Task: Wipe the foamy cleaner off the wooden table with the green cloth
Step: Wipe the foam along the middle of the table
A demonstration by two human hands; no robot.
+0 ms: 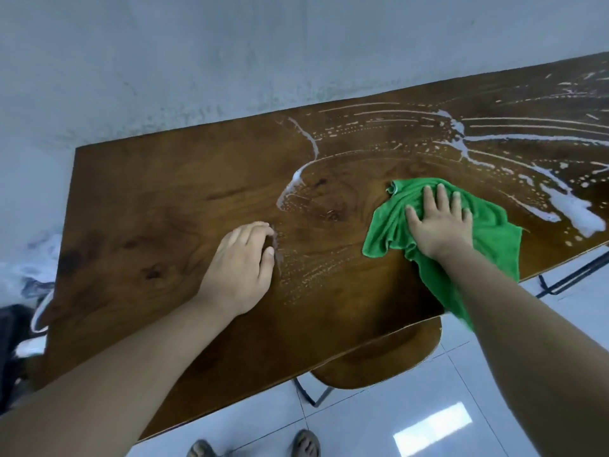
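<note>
Head view: the wiping step is under way and, by the foam remaining, roughly half done. The right hand (440, 222) lies flat with fingers spread, palm pressing the green cloth (494, 239) onto the wooden table (148, 209); it pins the cloth rather than gripping it. The cloth is a soft, napped fabric, bunched in folds, with one corner trailing over the near table edge beside the forearm. The left hand (242, 262) rests on the bare wood well apart from the cloth, fingers loosely curled, holding nothing, apparently as a brace. The foamy cleaner (573, 209) sits thickest as white pools to the right of the cloth, with thin arcing streaks and dotted trails across the far side and a curved ridge (298, 179) between the hands. The tabletop is dark, glossy, strongly figured timber with a straight edge; its left portion appears dry. The next move calls for sweeping the cloth rightward and outward into the heavy pools, keeping flat pressure, and likely refolding to a dry face as the fabric saturates. A wooden stool (379, 361) stands under the near edge on a pale tiled floor (412, 423).
</note>
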